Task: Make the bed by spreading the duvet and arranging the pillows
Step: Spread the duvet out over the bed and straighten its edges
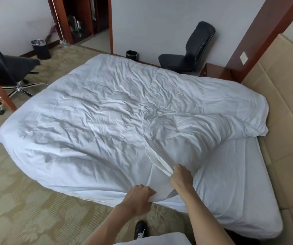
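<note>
A crumpled white duvet (117,106) covers most of the bed, bunched up toward the headboard on the right. The bare white sheet of the mattress (230,183) shows at the near right corner. My left hand (138,195) grips the duvet's near edge at the side of the bed. My right hand (181,175) is closed on a fold of the same edge a little further in. No pillows are in view.
A padded beige headboard (287,106) runs along the right. A black office chair (9,68) stands at the far left, a black floor chair (190,52) by the back wall, with two black bins (40,48) (132,55). Patterned carpet (27,200) lies underfoot.
</note>
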The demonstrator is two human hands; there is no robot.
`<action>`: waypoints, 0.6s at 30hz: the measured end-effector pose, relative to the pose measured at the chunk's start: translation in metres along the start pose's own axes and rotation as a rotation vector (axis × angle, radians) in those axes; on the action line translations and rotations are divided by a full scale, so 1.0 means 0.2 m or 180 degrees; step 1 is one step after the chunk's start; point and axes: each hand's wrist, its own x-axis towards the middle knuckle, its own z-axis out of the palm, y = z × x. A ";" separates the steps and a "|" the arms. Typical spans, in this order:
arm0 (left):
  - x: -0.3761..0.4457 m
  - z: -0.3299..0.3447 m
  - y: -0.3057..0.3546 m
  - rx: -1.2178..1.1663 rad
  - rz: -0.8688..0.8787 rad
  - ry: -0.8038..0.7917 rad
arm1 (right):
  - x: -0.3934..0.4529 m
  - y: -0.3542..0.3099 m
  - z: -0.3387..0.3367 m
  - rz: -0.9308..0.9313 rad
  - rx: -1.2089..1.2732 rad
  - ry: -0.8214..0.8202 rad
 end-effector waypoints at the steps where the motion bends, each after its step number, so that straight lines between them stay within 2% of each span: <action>1: 0.01 0.00 -0.01 -0.0057 -0.0015 0.0002 | -0.02 0.02 -0.02 0.0026 0.0100 0.0058; 4: 0.02 -0.04 -0.04 -0.0406 0.0038 -0.0075 | -0.09 0.12 -0.10 0.0107 0.0557 0.0324; 8: 0.08 -0.07 -0.06 -0.1352 -0.0135 -0.0945 | -0.23 0.23 -0.16 0.0351 0.1162 0.0679; 15: 0.20 -0.07 0.05 -0.2566 -0.0390 -0.0943 | -0.33 0.31 -0.16 0.0316 0.1498 0.0903; 18: 0.32 -0.01 0.14 -0.3399 -0.0831 -0.0801 | -0.32 0.30 -0.17 0.0210 0.1503 0.0857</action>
